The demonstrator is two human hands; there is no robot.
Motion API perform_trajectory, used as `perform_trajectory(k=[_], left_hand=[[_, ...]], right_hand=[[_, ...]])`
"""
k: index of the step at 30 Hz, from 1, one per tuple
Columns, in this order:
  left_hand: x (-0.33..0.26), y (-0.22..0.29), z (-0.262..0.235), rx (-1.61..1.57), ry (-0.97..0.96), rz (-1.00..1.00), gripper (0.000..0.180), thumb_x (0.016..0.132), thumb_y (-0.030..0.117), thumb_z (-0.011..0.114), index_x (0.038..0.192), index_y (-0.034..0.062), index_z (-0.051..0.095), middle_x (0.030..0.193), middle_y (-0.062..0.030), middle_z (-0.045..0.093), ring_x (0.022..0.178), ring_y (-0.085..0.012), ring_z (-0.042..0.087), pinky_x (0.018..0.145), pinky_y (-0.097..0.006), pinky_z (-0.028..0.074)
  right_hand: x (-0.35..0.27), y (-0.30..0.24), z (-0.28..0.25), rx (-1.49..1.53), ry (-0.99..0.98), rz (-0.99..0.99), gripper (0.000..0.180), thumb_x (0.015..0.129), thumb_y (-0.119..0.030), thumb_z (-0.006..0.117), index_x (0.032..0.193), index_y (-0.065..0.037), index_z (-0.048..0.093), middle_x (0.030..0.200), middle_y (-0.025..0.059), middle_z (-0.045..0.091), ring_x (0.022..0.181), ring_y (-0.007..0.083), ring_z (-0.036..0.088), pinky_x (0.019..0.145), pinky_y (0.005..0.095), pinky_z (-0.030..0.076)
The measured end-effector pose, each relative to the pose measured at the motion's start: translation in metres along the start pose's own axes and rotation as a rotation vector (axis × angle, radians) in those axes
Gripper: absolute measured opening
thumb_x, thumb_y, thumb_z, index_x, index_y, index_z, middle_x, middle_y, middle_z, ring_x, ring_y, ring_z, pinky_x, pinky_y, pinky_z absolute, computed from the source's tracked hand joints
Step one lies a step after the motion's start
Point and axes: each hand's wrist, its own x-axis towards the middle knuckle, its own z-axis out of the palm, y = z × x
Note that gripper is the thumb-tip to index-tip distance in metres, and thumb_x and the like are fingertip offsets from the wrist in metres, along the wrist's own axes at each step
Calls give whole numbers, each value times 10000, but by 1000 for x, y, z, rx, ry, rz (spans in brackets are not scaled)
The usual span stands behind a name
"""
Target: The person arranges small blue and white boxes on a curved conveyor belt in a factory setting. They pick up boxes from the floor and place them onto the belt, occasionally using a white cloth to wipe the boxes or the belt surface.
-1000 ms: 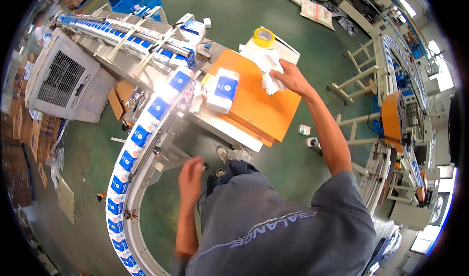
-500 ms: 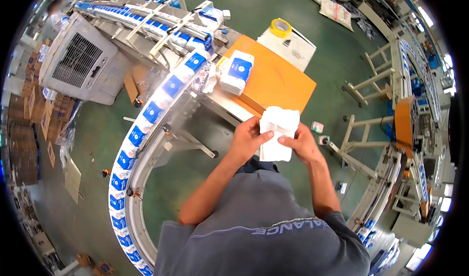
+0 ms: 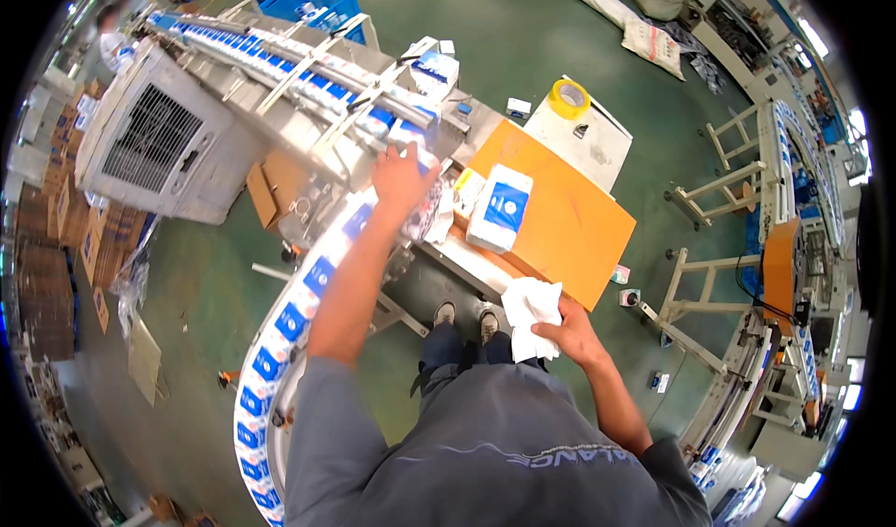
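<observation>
My left hand reaches forward over the conveyor, its fingers spread beside the blue-and-white tissue packs there. Whether the fingertips touch a pack I cannot tell. Near the front of my body, my right hand is closed on a crumpled wad of white tissues, thumb on top. Between the two hands, a single blue-and-white tissue pack lies on the orange box-shaped surface. A patterned crumpled cloth or wrapper sits just below my left hand.
The curved conveyor carries a row of packs along my left. A roll of yellow tape lies on a white board beyond the orange surface. A grey air cooler stands at the far left; a blue crate stands behind the conveyor.
My left hand has let go of the white tissues and moved forward and left to the conveyor. My right hand alone keeps the tissues, now more crumpled and lower. The view has shifted.
</observation>
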Motion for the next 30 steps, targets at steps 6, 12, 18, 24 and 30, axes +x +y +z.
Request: perform_trajectory(k=[6, 12, 18, 24, 30], left_hand=[[39, -7, 19, -40, -241, 216, 841, 864, 628, 722, 1560, 205, 510, 1277, -272, 632, 1123, -423, 679, 847, -526, 594], [49, -38, 20, 0, -394, 155, 718, 876, 652, 650, 1308, 78, 671, 1084, -205, 738, 967, -422, 748, 818, -514, 602], [21, -24, -3, -189, -125, 279, 810, 857, 425, 804, 1506, 45, 503, 1272, -224, 660, 1208, -402, 617, 981, -506, 528], [-19, -54, 7, -237, 157, 243, 626, 867, 365, 810, 1329, -5, 607, 1289, -228, 632, 1226, -418, 585, 1044, -512, 467], [-78, -36, -51, -557, 65, 145, 339, 917, 231, 768, 1169, 24, 674, 1139, -169, 694, 1073, -381, 641, 932, -478, 507]], right_hand=[[-4, 9, 18, 176, 270, 82, 504, 810, -11, 763, 1305, 25, 674, 1181, 87, 741, 1084, 207, 700, 974, 373, 545], [2, 7, 40, 159, 294, 110, 484, 829, -25, 750, 1301, 45, 668, 1189, 98, 746, 1075, 196, 701, 973, 356, 542], [-7, 21, 43, 277, 387, 101, 470, 830, 3, 733, 1292, 54, 669, 1155, 104, 755, 1029, 192, 716, 928, 344, 559], [-15, 41, 26, 253, 465, 153, 476, 816, 6, 732, 1285, 58, 675, 1128, 114, 766, 1012, 205, 725, 920, 348, 562], [-32, 32, 19, 326, 502, 90, 434, 821, 3, 725, 1252, 45, 694, 1123, 105, 763, 996, 204, 727, 910, 358, 564]])
